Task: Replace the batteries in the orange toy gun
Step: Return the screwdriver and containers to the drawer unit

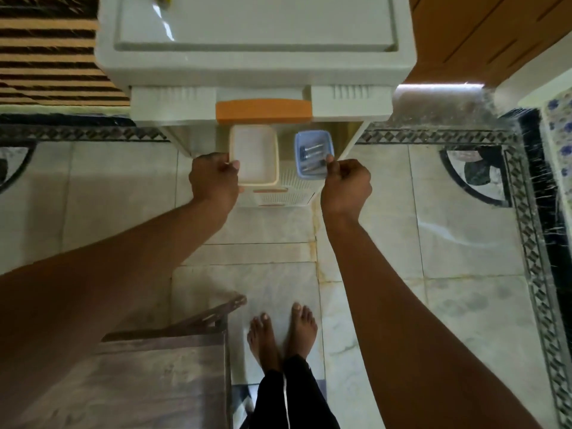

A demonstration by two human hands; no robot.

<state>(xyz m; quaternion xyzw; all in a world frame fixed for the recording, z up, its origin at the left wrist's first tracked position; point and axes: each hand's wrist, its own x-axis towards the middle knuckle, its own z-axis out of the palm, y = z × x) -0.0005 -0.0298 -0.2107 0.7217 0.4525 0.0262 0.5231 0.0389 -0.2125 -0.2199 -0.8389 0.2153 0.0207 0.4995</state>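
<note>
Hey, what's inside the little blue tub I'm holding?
A few slim metallic cylinders, likely batteries, lie in the blue tub. The right hand pinches the rim and covers one near corner, so the exact count cannot be told.

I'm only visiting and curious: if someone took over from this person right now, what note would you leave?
Left hand grips the cream tub, which looks empty, by its rim.
Right hand pinches the blue tub holding small metal cylinders, likely batteries.
Both tubs are over the open lower drawer of the white drawer cabinet.
Done: batteries apparently found.
Left: the toy gun is not in view; find it, swap its batteries.
</note>
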